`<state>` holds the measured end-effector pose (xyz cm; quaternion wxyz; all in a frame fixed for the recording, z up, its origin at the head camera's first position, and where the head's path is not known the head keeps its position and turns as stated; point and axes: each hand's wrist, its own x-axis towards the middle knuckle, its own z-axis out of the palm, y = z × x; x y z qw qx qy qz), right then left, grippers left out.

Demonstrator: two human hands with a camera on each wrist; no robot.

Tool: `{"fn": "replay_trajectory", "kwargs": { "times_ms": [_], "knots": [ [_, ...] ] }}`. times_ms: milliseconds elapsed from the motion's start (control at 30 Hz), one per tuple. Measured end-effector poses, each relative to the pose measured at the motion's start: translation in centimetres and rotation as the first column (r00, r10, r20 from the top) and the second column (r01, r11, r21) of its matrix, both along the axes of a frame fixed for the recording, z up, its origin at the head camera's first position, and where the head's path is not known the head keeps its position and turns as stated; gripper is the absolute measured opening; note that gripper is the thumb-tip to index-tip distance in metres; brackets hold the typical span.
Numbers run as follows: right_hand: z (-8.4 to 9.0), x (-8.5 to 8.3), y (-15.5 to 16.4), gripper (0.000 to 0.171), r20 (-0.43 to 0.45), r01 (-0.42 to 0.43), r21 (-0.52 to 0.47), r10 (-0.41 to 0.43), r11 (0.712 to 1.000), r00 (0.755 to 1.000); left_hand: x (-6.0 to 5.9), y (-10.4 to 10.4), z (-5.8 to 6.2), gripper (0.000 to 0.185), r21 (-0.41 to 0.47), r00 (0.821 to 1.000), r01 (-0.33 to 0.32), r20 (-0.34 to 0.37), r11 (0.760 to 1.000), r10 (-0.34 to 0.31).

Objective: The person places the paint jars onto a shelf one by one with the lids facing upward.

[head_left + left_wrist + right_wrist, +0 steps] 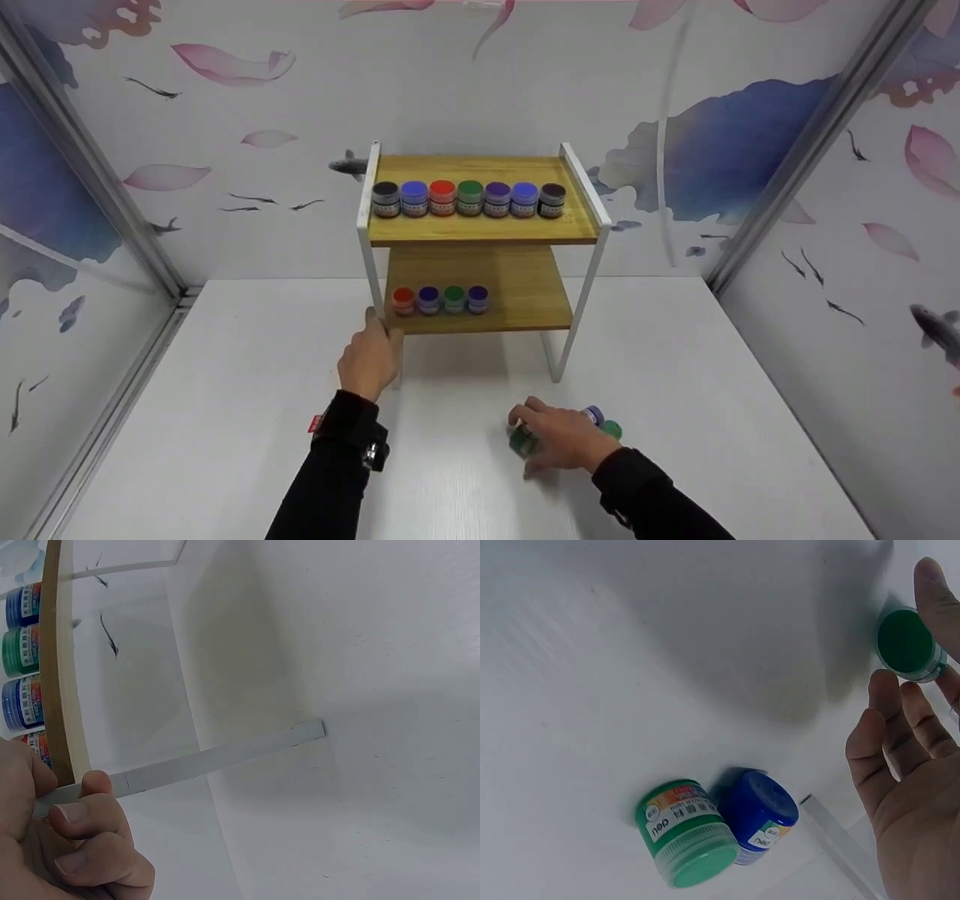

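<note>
My left hand (370,358) grips the white metal leg (217,760) of a two-tier wooden rack, just below its lower shelf (517,300). In the right wrist view, my right hand (922,795) is low over the table, its thumb and fingers spread around a green paint jar (905,641). That jar is partly hidden under the hand in the head view. Beside the hand, another green paint jar (686,829) and a blue paint jar (757,814) lie tipped over, close against each other.
On the upper shelf (487,231) stands a row of several paint jars (470,199) in black, blue, red, green and purple. A shorter row of jars (454,299) lines the lower shelf's left front. Patterned walls (487,90) enclose the white table (247,420) behind and at both sides.
</note>
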<state>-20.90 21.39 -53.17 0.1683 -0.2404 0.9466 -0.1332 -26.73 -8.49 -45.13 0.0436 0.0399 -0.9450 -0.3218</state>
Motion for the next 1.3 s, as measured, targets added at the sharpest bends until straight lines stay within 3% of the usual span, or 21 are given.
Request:
{"fn": "replay_trajectory", "kwargs": {
  "times_ms": [233,433,767,1067,1300],
  "knots": [
    [-0.49,-0.39,-0.05,0.057,0.021,0.060,-0.054,-0.059,0.997,0.998,-0.29,0.18,0.63,0.062,0.008,1.000,-0.007,0.018,1.000,0.007],
    [-0.76,-0.32,-0.07,0.049,0.090,0.101,-0.074,-0.094,0.992,0.992,-0.30,0.32,0.61,0.064,0.018,1.000,0.006,0.027,1.000,-0.007],
    [-0.79,-0.07,0.05,0.044,0.050,0.027,-0.125,-0.021,0.992,0.999,-0.26,0.19,0.15,0.064,0.010,1.000,0.001,0.027,1.000,-0.001],
    [-0.94,-0.11,0.14,0.037,0.056,0.037,-0.249,-0.023,0.968,0.998,-0.02,0.03,-0.11,0.064,-0.005,1.000,0.001,0.031,1.000,-0.001],
    [-1.00,-0.43,0.25,0.027,0.055,0.036,-0.259,-0.022,0.965,0.998,-0.13,-0.09,-0.10,0.066,-0.005,0.999,0.007,0.045,1.000,-0.007]
  ]
}}
